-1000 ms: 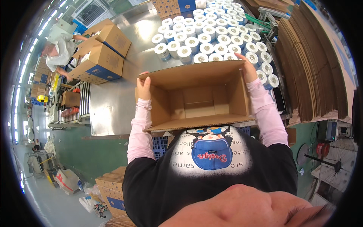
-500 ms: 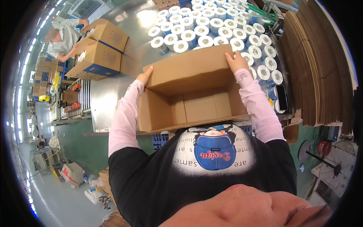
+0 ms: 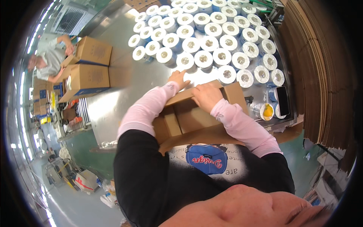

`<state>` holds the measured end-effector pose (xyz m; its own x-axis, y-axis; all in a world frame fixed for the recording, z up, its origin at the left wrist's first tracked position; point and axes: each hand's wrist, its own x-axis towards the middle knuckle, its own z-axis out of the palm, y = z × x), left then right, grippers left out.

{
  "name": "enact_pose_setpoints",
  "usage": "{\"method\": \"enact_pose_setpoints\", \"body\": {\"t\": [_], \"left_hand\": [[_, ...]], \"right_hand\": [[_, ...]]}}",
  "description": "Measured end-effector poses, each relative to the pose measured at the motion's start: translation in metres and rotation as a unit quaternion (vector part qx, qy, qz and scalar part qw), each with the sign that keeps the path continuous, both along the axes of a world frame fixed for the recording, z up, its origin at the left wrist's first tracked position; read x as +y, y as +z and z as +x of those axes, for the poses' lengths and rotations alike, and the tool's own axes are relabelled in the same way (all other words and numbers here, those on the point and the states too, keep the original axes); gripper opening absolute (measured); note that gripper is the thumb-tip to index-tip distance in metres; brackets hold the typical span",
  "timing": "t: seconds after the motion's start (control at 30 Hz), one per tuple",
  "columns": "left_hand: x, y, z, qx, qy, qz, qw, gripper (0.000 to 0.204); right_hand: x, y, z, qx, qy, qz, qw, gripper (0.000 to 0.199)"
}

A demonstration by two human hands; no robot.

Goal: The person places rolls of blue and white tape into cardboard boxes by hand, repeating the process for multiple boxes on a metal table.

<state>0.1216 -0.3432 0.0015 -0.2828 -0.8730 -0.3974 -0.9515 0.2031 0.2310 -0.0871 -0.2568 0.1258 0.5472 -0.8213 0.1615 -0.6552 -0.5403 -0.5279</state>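
From above, the left hand (image 3: 178, 78) lies flat with fingers spread on the far flap of the open cardboard box (image 3: 189, 117), gripping nothing. The right hand (image 3: 206, 96), fingers curled, presses the same flap. White tape rolls (image 3: 211, 41) crowd the metal table (image 3: 124, 94) just beyond both hands.

Single head-worn fisheye view, looking steeply down over the wearer's own chest, close on the cardboard box (image 3: 200, 113) and both forearms, steel table (image 3: 124, 94) beyond, facing the white rolls (image 3: 211, 38) (edges bending toward the rim), no second view sharing the scene.
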Motion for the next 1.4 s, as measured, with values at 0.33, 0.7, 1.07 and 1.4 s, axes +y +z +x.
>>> {"method": "enact_pose_setpoints", "body": {"t": [0.33, 0.7, 1.07, 1.4], "left_hand": [[-0.109, -0.01, -0.11, -0.152, 0.232, 0.118, 0.954, 0.075], [-0.108, 0.04, -0.007, 0.303, 0.343, 0.123, 0.88, 0.04], [0.095, 0.226, 0.046, 0.722, 0.067, 0.109, 0.68, 0.056], [0.166, 0.16, -0.003, 0.111, -0.142, -0.072, 0.981, 0.034]], "right_hand": [[-0.12, -0.086, -0.133, 0.126, -0.12, 0.079, 0.982, 0.045], [-0.131, -0.156, -0.088, 0.301, 0.029, 0.082, 0.95, 0.028], [-0.141, 0.003, -0.163, -0.518, -0.017, 0.344, 0.783, 0.028], [0.009, 0.074, -0.043, 0.137, 0.311, -0.071, 0.938, 0.024]]}}
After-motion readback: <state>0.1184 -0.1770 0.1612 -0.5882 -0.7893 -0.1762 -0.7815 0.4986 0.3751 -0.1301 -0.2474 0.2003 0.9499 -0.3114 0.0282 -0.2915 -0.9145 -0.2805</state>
